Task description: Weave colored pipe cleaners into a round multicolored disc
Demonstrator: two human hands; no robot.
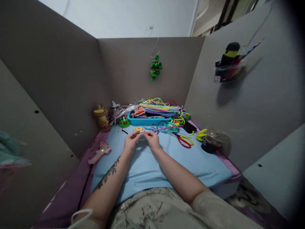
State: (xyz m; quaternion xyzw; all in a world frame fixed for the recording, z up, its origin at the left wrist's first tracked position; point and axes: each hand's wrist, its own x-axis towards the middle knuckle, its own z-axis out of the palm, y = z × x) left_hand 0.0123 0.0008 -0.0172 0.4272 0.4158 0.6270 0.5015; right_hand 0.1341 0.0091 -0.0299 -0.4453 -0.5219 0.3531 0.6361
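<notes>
Above the blue cloth (147,162), my left hand (132,142) pinches a small round coil (139,129) of pink, yellow and orange strands. My right hand (152,140) is closed at the coil's right lower edge, thumb and fingertips together. A light green strand shows between the hands, just under the coil. What exactly the right fingertips grip is too small to make out. Scissors (184,140) with red and yellow handles lie to the right of my right hand. A pink glue gun (101,153) lies to the left, its cord running toward me.
Behind the hands, a blue tray (150,121) is heaped with colourful pipe cleaners (159,108). A green woven piece (124,122) and a brown jar (102,117) stand left. At right are a black phone-like object (189,127) and a dark-based clear container (212,141). Grey panels surround the table.
</notes>
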